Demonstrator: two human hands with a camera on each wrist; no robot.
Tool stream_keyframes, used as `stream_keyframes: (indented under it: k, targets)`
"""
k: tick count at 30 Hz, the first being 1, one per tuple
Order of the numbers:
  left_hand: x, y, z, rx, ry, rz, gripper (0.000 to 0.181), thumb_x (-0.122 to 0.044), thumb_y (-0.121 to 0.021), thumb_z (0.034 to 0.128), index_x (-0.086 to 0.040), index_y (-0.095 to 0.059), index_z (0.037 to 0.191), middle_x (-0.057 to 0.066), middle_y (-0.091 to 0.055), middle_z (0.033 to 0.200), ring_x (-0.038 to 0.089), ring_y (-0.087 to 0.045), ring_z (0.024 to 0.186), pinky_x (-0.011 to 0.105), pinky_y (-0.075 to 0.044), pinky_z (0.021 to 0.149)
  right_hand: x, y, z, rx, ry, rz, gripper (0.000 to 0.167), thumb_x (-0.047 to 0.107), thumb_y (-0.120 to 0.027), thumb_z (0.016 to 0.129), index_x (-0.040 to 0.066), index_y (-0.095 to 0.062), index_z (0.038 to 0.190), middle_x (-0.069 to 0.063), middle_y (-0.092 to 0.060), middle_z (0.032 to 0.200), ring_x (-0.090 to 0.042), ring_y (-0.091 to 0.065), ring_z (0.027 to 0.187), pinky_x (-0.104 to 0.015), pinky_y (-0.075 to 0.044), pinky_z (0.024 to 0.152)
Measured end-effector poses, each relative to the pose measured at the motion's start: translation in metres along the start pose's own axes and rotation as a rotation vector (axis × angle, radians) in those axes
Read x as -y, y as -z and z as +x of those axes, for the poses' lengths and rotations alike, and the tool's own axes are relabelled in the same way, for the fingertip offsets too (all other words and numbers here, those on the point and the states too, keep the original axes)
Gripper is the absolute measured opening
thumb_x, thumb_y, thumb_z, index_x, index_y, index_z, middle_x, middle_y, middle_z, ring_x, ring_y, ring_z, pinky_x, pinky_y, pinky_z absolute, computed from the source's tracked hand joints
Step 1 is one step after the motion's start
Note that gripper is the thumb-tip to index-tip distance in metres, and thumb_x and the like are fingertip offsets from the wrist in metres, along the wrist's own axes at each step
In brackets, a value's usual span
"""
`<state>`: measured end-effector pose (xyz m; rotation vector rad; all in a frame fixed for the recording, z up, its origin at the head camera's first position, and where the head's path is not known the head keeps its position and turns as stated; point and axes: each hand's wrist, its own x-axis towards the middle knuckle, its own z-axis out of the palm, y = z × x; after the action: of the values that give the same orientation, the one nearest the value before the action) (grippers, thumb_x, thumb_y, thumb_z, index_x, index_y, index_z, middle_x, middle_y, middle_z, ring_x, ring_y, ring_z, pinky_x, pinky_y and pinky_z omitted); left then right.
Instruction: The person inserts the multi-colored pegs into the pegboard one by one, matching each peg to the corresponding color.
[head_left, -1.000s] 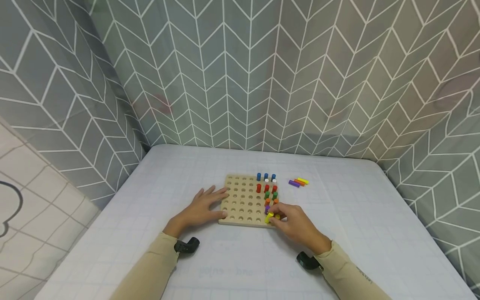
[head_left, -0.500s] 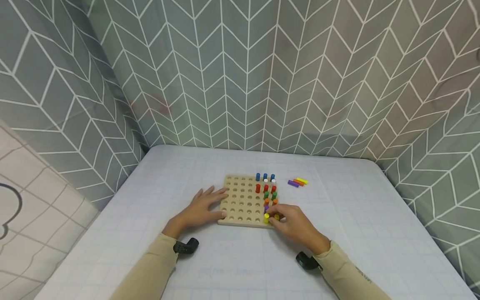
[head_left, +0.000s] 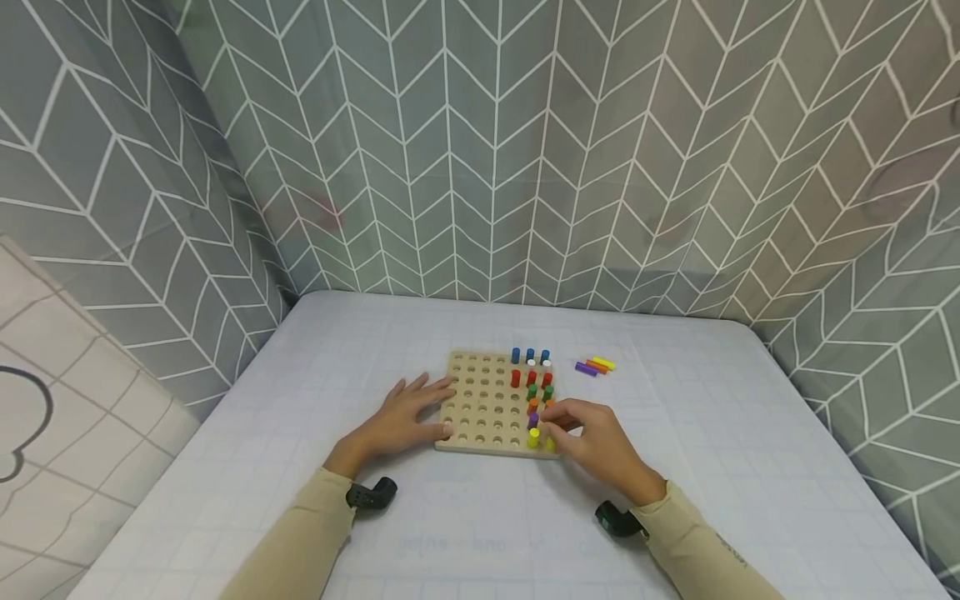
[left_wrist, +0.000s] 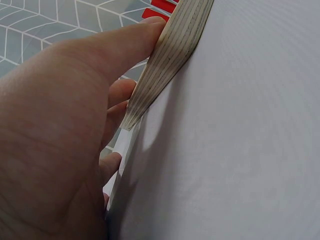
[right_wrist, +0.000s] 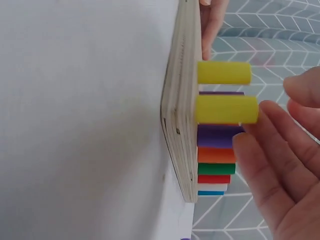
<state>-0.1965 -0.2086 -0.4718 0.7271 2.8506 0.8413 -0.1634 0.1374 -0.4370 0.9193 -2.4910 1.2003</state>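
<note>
A wooden pegboard (head_left: 495,451) lies on the table, coloured pegs standing in its right-hand columns. My left hand (head_left: 405,419) rests at the board's left edge, fingers stretched over the holes and thumb touching a corner. At the front right stand two yellow pegs, one (head_left: 533,438) further in and one (right_wrist: 227,110) at the corner. Behind the inner one is a purple peg (head_left: 533,422). My right hand (head_left: 597,437) hovers beside these pegs; in the right wrist view its thumb and fingers are apart and hold nothing. In the head view it partly hides the corner peg.
Loose purple (head_left: 587,368), orange (head_left: 597,366) and yellow (head_left: 604,363) pegs lie together to the right of the board. Blue (head_left: 530,355), white, red (head_left: 515,378), green and orange pegs stand in rows toward the back. A patterned curtain (head_left: 480,150) rises behind the table.
The inner yellow peg went from tilted in my right fingers to upright in its hole. The right hand has let go and drawn slightly right. My left hand has stayed put.
</note>
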Motion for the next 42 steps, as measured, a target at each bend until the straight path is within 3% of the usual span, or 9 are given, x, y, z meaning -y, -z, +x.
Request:
stream_keyframes:
  k: [6,11,15,19,33,42]
  targets:
    - [0.0,0.0,0.0,-0.004,-0.002,0.002,0.074,-0.061,-0.062,0.0907,-0.022,-0.047,0.152,-0.01,-0.028,0.163,0.03,-0.009,0.153,0.057,0.004,0.12,-0.003,0.009,0.002,-0.057,-0.083,0.058,0.009,0.009,-0.077,0.089,0.008,-0.074,0.098,0.006,-0.074,0.093,-0.009,-0.068,0.078,-0.029,-0.06,0.072]
    - [0.0,0.0,0.0,-0.001,0.0,0.0,0.075,-0.062,-0.062,0.0905,-0.023,-0.046,0.152,-0.01,-0.027,0.163,0.03,-0.009,0.153,0.057,0.004,0.12,-0.011,0.014,0.001,-0.052,-0.207,0.105,0.008,0.012,-0.074,0.092,0.01,-0.073,0.1,0.003,-0.074,0.095,-0.012,-0.068,0.082,-0.027,-0.059,0.075]
    - [0.001,-0.001,-0.001,0.004,0.003,0.003,0.076,-0.064,-0.061,0.0901,-0.023,-0.046,0.152,-0.012,-0.027,0.163,0.03,-0.009,0.153,0.057,0.004,0.12,-0.02,0.019,0.001,-0.035,-0.311,0.199,0.014,0.012,-0.071,0.095,0.004,-0.071,0.106,-0.006,-0.074,0.097,-0.017,-0.07,0.086,-0.023,-0.058,0.078]
    - [0.001,-0.002,-0.001,0.001,0.001,0.004,0.076,-0.064,-0.061,0.0901,-0.023,-0.046,0.152,-0.011,-0.027,0.163,0.03,-0.009,0.153,0.057,0.004,0.12,-0.029,0.025,0.004,-0.031,-0.343,0.26,0.018,0.011,-0.069,0.096,-0.002,-0.069,0.109,-0.015,-0.073,0.1,-0.024,-0.071,0.088,-0.024,-0.058,0.077]
    - [0.001,0.0,-0.002,-0.002,0.012,0.009,0.074,-0.061,-0.062,0.0907,-0.022,-0.046,0.152,-0.01,-0.028,0.163,0.03,-0.01,0.153,0.057,0.004,0.121,-0.076,0.041,0.019,-0.096,-0.486,0.185,0.025,0.021,-0.071,0.095,0.0,-0.068,0.109,-0.013,-0.072,0.097,-0.026,-0.069,0.087,-0.025,-0.058,0.069]
    - [0.002,0.001,0.0,0.008,0.002,0.018,0.075,-0.064,-0.06,0.0908,-0.024,-0.045,0.153,-0.011,-0.026,0.163,0.029,-0.009,0.153,0.056,0.004,0.121,-0.097,0.056,0.028,-0.127,-0.618,0.179,0.032,0.027,-0.068,0.097,0.003,-0.066,0.118,-0.015,-0.068,0.11,-0.026,-0.066,0.087,-0.028,-0.057,0.073]
